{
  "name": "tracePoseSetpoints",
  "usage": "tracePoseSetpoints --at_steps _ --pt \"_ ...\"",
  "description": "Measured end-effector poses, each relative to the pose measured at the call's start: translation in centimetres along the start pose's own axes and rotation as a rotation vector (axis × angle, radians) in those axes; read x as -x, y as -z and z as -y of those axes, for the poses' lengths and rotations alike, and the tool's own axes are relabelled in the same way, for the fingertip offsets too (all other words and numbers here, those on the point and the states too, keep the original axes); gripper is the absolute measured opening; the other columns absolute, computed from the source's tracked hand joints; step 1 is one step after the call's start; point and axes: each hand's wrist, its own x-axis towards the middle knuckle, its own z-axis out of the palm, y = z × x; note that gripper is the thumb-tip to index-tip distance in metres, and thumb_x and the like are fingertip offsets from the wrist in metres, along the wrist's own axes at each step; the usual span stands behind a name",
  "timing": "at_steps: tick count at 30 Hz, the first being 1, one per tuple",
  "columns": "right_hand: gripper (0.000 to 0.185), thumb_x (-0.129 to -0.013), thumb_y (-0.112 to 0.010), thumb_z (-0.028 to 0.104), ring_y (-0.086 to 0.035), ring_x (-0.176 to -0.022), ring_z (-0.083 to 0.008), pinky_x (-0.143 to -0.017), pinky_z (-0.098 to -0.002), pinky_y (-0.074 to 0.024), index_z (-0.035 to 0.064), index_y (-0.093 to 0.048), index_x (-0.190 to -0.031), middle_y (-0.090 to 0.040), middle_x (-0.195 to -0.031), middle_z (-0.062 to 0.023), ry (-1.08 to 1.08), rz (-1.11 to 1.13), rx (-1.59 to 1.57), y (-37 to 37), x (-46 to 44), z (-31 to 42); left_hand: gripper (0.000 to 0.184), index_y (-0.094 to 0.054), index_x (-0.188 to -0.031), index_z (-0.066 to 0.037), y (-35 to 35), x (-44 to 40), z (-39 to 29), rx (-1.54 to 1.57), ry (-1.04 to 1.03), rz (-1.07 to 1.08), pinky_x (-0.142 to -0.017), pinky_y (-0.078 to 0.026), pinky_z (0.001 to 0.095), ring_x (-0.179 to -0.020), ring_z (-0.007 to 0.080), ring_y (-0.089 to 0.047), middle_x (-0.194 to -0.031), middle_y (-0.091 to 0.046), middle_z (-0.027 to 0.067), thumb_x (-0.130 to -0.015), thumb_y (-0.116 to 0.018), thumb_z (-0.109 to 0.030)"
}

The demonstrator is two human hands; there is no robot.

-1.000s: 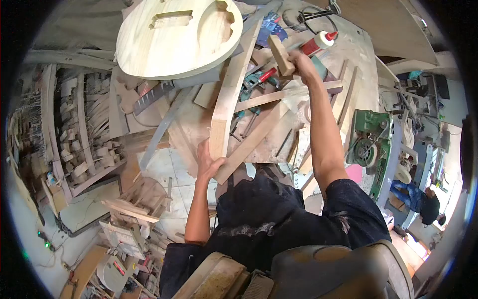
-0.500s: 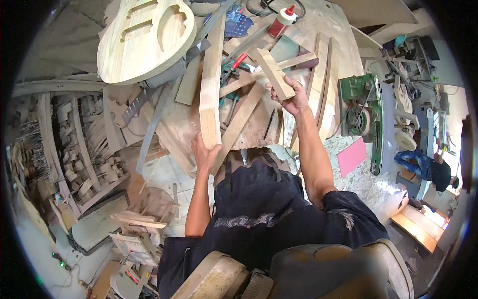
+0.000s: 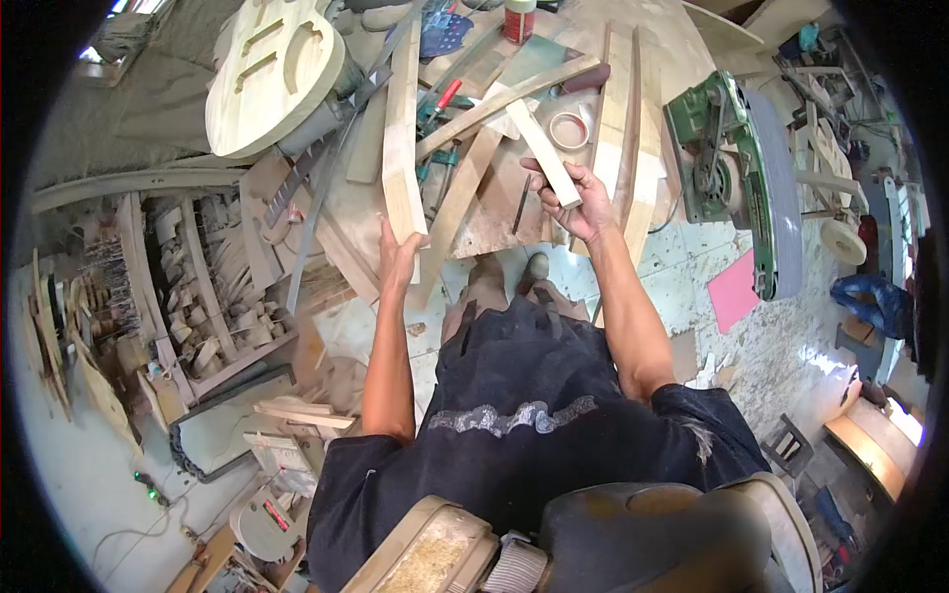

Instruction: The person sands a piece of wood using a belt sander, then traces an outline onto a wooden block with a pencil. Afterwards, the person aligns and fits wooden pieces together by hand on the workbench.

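Observation:
In the head view my left hand [image 3: 398, 255] is closed round the near end of a long angled wooden piece [image 3: 401, 138], which stretches away over the workbench. My right hand [image 3: 583, 203] grips a short wooden block [image 3: 545, 155] by its lower end, with the far end tilted up and left. Beyond the block lie a crossing wooden strip [image 3: 504, 104] and a roll of tape [image 3: 568, 129]. Between the two pieces rests a clamp with a red handle [image 3: 448, 94]. A thin dark stick [image 3: 521, 205] lies left of my right hand.
A pale guitar body [image 3: 272, 84] sits at the back left. Long wooden pieces [image 3: 615, 109] lie at the bench's right, beside a green belt sander [image 3: 697, 148]. A glue bottle [image 3: 519, 20] stands at the back. Wood offcuts [image 3: 203, 306] fill a rack at left.
The view has shifted. My right hand has turned the short block, and a roll of tape now shows beside it. My left hand still holds the long piece.

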Motion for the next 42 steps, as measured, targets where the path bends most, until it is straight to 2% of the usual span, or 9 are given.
tracePoseSetpoints --at_steps 9,12,19,24,30,33,35,38,42 --pt "0.05 -0.103 -0.036 0.025 -0.064 -0.075 -0.0188 -0.066 -0.0282 -0.0546 -0.0117 -0.051 -0.134 -0.068 -0.095 -0.0157 0.016 -0.014 0.082 0.9 3.6 -1.2 0.094 -0.041 -0.147 -0.012 -3.8 -0.1 3.3 -0.479 0.054 -0.116 -0.101 -0.042 0.0562 -0.121 0.0493 -0.049 -0.127 -0.048 0.0331 -0.066 -0.078 -0.045" --pt "0.045 -0.102 -0.043 0.026 -0.066 -0.081 -0.0191 -0.073 -0.0319 -0.0544 -0.0057 -0.056 -0.131 -0.069 -0.098 -0.0152 -0.05 -0.449 0.335 0.3 4.1 -3.2 0.102 -0.036 -0.15 -0.015 -4.8 0.9 1.9 -0.597 0.105 -0.143 -0.102 -0.038 0.0609 -0.125 0.0512 -0.042 -0.131 -0.042 0.0343 -0.065 -0.08 -0.05" --pt "0.048 -0.094 -0.06 0.037 -0.069 -0.099 -0.0292 -0.086 -0.0407 -0.0519 -0.0058 -0.063 -0.116 -0.071 -0.108 -0.021 -0.008 -0.706 1.191 4.3 -2.0 -10.5 0.101 -0.037 -0.149 -0.018 -4.8 1.2 2.8 -0.601 0.027 -0.141 -0.103 -0.035 0.0645 -0.13 0.0516 -0.036 -0.136 -0.038 0.031 -0.064 -0.082 -0.048" --pt "0.063 -0.089 -0.066 0.044 -0.063 -0.103 -0.0486 -0.093 -0.0511 -0.0491 -0.0075 -0.054 -0.123 -0.066 -0.106 -0.033 0.209 -0.825 1.945 4.2 -3.8 -14.2 0.096 -0.035 -0.149 -0.008 -1.9 1.1 3.3 -0.444 -0.022 -0.026 -0.108 -0.041 0.0484 -0.128 0.0431 -0.049 -0.141 -0.042 0.0313 -0.076 -0.081 -0.051" --pt "0.068 -0.088 -0.072 0.045 -0.067 -0.098 -0.0303 -0.087 -0.0406 -0.0525 -0.0066 -0.053 -0.129 -0.069 -0.104 -0.019 -0.086 -0.628 1.449 2.2 -6.5 -20.3 0.076 -0.042 -0.143 0.003 -0.1 -3.7 9.5 0.035 0.028 0.035 -0.099 -0.048 0.0424 -0.115 0.0343 -0.063 -0.127 -0.063 0.025 -0.09 -0.072 -0.04" --pt "0.06 -0.082 -0.077 0.029 -0.057 -0.12 -0.0397 -0.105 -0.0461 -0.0456 -0.0105 -0.059 -0.123 -0.056 -0.13 -0.0298 0.181 -0.541 1.629 3.8 -8.5 -23.6 0.082 -0.04 -0.148 0.003 0.4 -4.1 8.9 0.017 0.205 0.159 -0.109 -0.041 0.0435 -0.129 0.0359 -0.054 -0.143 -0.053 0.0259 -0.089 -0.071 -0.045" --pt "0.062 -0.087 -0.074 0.031 -0.061 -0.101 -0.0317 -0.086 -0.0403 -0.0507 -0.0077 -0.052 -0.13 -0.058 -0.123 -0.025 -0.008 -0.562 1.302 1.6 -8.3 -22.1 0.096 -0.03 -0.154 0.005 -0.4 -5.7 13.7 -0.018 0.176 0.107 -0.12 -0.027 0.0447 -0.145 0.0366 -0.036 -0.155 -0.037 0.0277 -0.089 -0.068 -0.055" --pt "0.066 -0.094 -0.07 0.035 -0.067 -0.072 -0.0198 -0.058 -0.0318 -0.0583 -0.0036 -0.042 -0.139 -0.061 -0.113 -0.0179 -0.15 -0.541 0.956 -2.5 -6.0 -20.1 0.079 -0.039 -0.151 0.003 1.0 -3.9 10.9 0.304 0.104 0.263 -0.108 -0.041 0.0416 -0.128 0.0315 -0.052 -0.148 -0.049 0.0194 -0.094 -0.067 -0.043" --pt "0.051 -0.093 -0.07 0.032 -0.068 -0.076 -0.0179 -0.055 -0.0309 -0.0583 -0.0051 -0.058 -0.126 -0.069 -0.098 -0.0095 0.01 -0.39 0.925 -3.9 -4.1 -17.3 0.06 -0.038 -0.148 0.003 0.8 -1.0 4.9 0.635 0.144 0.386 -0.098 -0.05 0.0396 -0.118 0.0285 -0.059 -0.137 -0.055 0.0175 -0.099 -0.062 -0.021"
